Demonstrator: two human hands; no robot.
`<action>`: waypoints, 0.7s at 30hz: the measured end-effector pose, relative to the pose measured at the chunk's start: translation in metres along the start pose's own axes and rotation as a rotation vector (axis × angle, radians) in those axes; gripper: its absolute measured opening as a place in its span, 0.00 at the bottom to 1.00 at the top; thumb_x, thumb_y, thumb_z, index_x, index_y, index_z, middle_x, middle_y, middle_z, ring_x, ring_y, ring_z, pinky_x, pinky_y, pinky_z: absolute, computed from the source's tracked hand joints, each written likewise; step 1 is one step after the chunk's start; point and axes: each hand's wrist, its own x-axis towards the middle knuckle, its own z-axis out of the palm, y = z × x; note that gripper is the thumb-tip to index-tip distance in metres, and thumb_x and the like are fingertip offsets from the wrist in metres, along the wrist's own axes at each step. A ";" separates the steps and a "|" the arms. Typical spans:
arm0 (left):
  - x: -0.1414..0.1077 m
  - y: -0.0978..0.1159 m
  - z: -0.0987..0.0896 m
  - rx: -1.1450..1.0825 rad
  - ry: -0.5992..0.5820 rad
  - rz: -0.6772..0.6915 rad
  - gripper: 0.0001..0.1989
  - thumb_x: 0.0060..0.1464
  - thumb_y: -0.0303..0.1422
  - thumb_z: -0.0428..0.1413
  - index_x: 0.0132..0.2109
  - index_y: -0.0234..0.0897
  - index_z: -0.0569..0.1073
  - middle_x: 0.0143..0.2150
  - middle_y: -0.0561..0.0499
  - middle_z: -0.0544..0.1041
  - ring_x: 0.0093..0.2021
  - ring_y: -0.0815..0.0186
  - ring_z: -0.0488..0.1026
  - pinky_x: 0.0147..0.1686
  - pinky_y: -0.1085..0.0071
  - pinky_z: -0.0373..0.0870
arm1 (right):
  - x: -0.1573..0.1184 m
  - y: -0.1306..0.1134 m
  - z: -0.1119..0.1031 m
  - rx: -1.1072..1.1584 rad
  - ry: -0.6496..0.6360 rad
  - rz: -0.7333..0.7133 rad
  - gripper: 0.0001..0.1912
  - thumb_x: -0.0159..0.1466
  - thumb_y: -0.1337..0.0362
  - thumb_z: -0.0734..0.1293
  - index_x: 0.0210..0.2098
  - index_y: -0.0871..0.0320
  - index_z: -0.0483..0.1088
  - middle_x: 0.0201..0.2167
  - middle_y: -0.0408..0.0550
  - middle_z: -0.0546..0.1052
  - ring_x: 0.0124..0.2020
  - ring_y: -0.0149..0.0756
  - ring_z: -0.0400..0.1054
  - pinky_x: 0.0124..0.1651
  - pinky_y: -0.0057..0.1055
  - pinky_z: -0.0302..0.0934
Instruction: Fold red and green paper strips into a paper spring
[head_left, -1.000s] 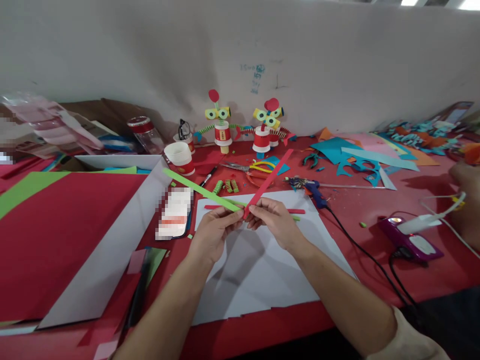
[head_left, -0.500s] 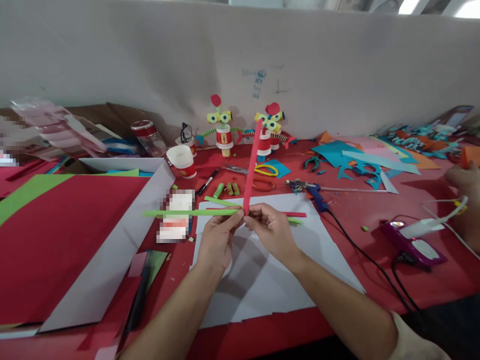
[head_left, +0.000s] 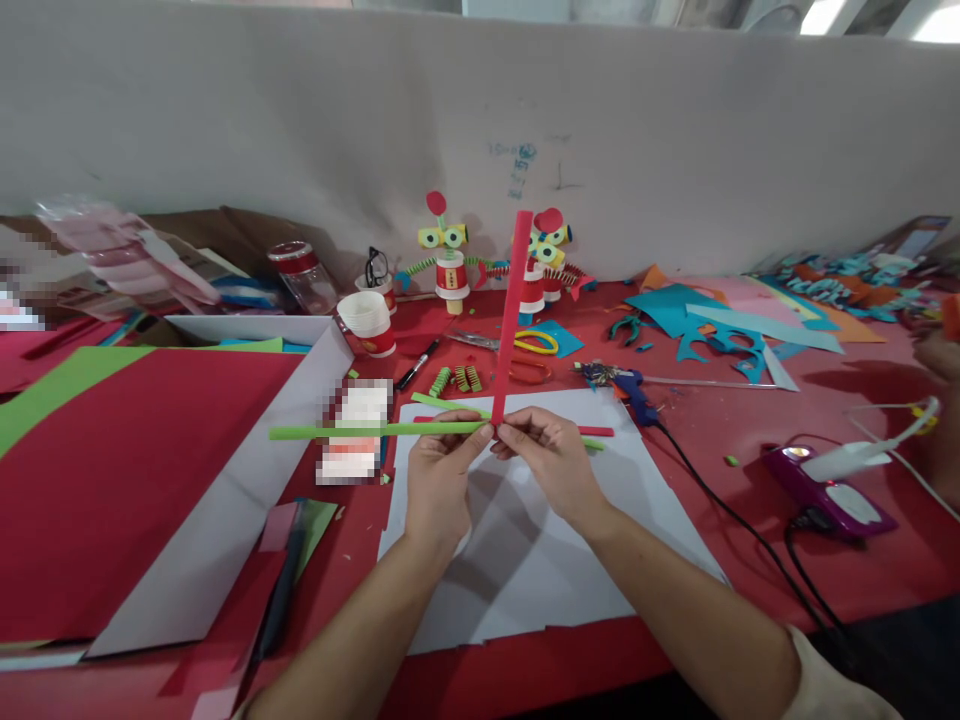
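A green paper strip (head_left: 337, 431) and a red paper strip (head_left: 513, 310) meet at a corner between my fingertips, above white sheets (head_left: 540, 570). My left hand (head_left: 442, 480) is closed, pinching the green strip by the joint; the strip reaches out level to the left. My right hand (head_left: 551, 460) is closed at the same joint, on the foot of the red strip, which stands nearly upright. The fingers hide the fold itself. Behind my hands, another green strip (head_left: 442, 405) and a red strip (head_left: 596, 431) lie on the white sheets.
Folded paper springs (head_left: 441, 381), scissors (head_left: 480, 340) and a marker (head_left: 418, 365) lie beyond the sheets. Paper-cup figures (head_left: 451, 272) stand at the back. A glue gun (head_left: 636, 395) and purple power strip (head_left: 832, 495) are right; a box (head_left: 247, 520) of coloured paper is left.
The red strip now stands taller in view and the green strip reaches slightly further left. My hands keep their pinch at the joint. Another person's hand at the right edge has moved further out of view.
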 end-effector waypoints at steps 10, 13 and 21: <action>-0.004 -0.004 0.001 0.179 -0.074 0.016 0.06 0.42 0.30 0.64 0.32 0.36 0.79 0.31 0.51 0.79 0.34 0.66 0.72 0.41 0.67 0.68 | -0.003 0.000 0.000 -0.110 0.081 -0.084 0.06 0.54 0.61 0.68 0.27 0.57 0.69 0.21 0.41 0.72 0.22 0.29 0.66 0.29 0.29 0.65; -0.003 -0.004 -0.001 0.188 -0.037 0.005 0.06 0.40 0.31 0.64 0.31 0.36 0.78 0.30 0.51 0.78 0.34 0.65 0.72 0.41 0.67 0.67 | -0.003 0.001 0.000 -0.123 0.075 -0.051 0.06 0.54 0.61 0.68 0.27 0.57 0.69 0.20 0.42 0.73 0.22 0.31 0.68 0.29 0.30 0.66; 0.007 -0.001 -0.006 -0.026 -0.022 -0.146 0.08 0.35 0.31 0.67 0.25 0.35 0.76 0.26 0.52 0.75 0.31 0.69 0.71 0.42 0.67 0.68 | -0.020 -0.027 -0.002 -0.250 0.176 -0.194 0.08 0.60 0.58 0.64 0.31 0.55 0.70 0.21 0.41 0.69 0.21 0.30 0.65 0.26 0.27 0.61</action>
